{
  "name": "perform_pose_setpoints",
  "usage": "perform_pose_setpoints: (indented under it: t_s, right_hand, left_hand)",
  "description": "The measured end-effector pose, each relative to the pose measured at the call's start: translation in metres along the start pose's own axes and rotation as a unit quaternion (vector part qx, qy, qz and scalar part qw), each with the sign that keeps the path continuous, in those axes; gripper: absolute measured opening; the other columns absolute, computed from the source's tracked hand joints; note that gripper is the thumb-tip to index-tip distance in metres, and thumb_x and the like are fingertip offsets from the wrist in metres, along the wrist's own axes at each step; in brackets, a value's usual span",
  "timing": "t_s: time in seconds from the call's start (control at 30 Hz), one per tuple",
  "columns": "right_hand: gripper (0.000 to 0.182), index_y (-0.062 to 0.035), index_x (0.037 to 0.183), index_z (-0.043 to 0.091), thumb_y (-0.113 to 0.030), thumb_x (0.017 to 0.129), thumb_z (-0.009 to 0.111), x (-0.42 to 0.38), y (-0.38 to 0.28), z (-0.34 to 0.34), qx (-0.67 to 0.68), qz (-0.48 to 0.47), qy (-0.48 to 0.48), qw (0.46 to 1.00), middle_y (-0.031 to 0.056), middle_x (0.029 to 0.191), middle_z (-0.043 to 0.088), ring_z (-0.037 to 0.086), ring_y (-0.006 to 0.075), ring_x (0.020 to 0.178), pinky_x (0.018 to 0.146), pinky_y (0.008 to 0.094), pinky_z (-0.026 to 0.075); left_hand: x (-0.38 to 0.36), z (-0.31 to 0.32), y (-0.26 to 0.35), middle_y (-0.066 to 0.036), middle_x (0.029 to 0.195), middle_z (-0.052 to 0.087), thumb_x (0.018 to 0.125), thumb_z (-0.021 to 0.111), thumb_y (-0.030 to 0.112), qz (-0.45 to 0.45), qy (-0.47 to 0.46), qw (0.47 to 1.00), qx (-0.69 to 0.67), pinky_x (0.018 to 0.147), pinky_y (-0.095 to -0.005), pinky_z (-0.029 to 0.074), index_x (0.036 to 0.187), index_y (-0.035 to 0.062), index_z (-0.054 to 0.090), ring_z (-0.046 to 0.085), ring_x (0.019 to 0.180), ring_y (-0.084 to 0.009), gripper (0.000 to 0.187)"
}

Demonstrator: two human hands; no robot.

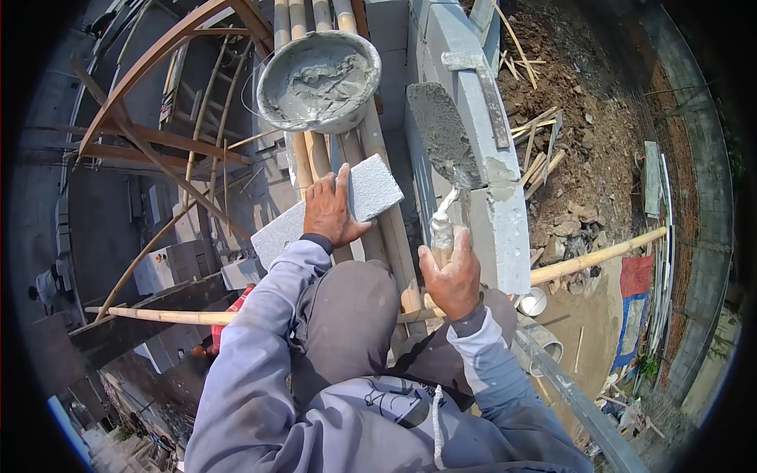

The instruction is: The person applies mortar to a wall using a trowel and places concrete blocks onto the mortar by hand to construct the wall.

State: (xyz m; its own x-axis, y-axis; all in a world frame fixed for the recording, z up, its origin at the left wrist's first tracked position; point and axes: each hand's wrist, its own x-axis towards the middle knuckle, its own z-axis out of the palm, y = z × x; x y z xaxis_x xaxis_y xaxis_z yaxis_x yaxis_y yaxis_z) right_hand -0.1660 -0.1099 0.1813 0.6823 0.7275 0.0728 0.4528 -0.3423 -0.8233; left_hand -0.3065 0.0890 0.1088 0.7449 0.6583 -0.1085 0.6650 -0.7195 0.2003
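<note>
My right hand (453,276) is closed round the handle of a trowel (448,134), whose blade points away from me and is coated with grey mortar. Under my left hand (331,209) lies a light grey block (374,189), set at a slant on bamboo poles; the fingers rest on its top with the thumb out to the side. Beyond the block stands a bucket (319,83) partly filled with wet mortar. A block wall (505,229) runs along the right, with a patch of mortar and a metal square (490,98) on its top.
Bamboo poles (388,229) form the scaffold beneath me. A horizontal pole (599,256) sticks out at the right. Wooden frames (165,142) stand at the left. Far below on the right are rubble (564,232) and a white bucket (533,302).
</note>
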Motion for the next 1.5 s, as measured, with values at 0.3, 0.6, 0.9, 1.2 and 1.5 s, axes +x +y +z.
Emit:
perform_pose_setpoints:
  t_s: [0.3, 0.6, 0.9, 1.2, 1.5]
  right_hand:
    - [0.039, 0.0041, 0.116, 0.042, -0.005, 0.081, 0.058, -0.028, 0.049, 0.064, -0.127, -0.067, -0.148, 0.979, 0.0261, 0.084, 0.063, 0.062, 0.0461, 0.075, 0.063, 0.0534, 0.048]
    - [0.038, 0.0066, 0.119, 0.041, -0.003, 0.085, 0.053, -0.035, 0.029, 0.082, -0.183, 0.014, -0.162, 0.970, 0.0251, 0.084, 0.064, 0.064, 0.0445, 0.078, 0.065, 0.0539, 0.049]
    - [0.032, 0.0010, 0.114, 0.043, -0.003, 0.085, 0.053, -0.031, 0.037, 0.085, -0.168, 0.036, -0.142, 0.975, 0.0259, 0.081, 0.064, 0.063, 0.0457, 0.080, 0.067, 0.0553, 0.048]
    - [0.035, -0.0023, 0.107, 0.043, -0.012, 0.081, 0.064, -0.022, 0.026, 0.059, -0.174, 0.037, -0.120, 0.977, 0.0283, 0.077, 0.063, 0.061, 0.0499, 0.074, 0.064, 0.0583, 0.046]
    - [0.044, -0.0002, 0.105, 0.046, -0.021, 0.078, 0.073, -0.021, 0.017, 0.056, -0.148, 0.063, -0.152, 0.975, 0.0285, 0.077, 0.063, 0.061, 0.0497, 0.075, 0.064, 0.0550, 0.048]
  left_hand:
    - [0.005, 0.011, -0.006, -0.017, 0.126, 0.045, 0.055, 0.082, 0.050, 0.009, 0.052, 0.999, -0.003, 0.102, -0.0449, 0.032, 0.148, 0.0039, 0.022, 0.044, 0.120, -0.0337, 0.120]
    - [0.004, 0.013, -0.011, -0.019, 0.130, 0.044, 0.053, 0.082, 0.057, 0.031, 0.061, 0.997, -0.023, 0.101, -0.0475, 0.031, 0.149, 0.0032, 0.023, 0.042, 0.122, -0.0338, 0.125]
    - [-0.020, 0.008, -0.036, -0.019, 0.139, 0.039, 0.052, 0.085, 0.057, 0.038, 0.028, 0.999, 0.005, 0.099, -0.0504, 0.032, 0.153, 0.0090, 0.019, 0.041, 0.126, -0.0346, 0.130]
    - [-0.024, 0.007, -0.025, -0.019, 0.130, 0.046, 0.052, 0.085, 0.054, -0.005, 0.022, 1.000, -0.017, 0.093, -0.0464, 0.034, 0.151, 0.0086, 0.023, 0.046, 0.118, -0.0335, 0.126]
    - [-0.030, 0.004, -0.025, -0.019, 0.134, 0.044, 0.053, 0.086, 0.052, -0.001, 0.038, 0.999, -0.036, 0.094, -0.0473, 0.033, 0.152, 0.0074, 0.018, 0.045, 0.121, -0.0324, 0.128]
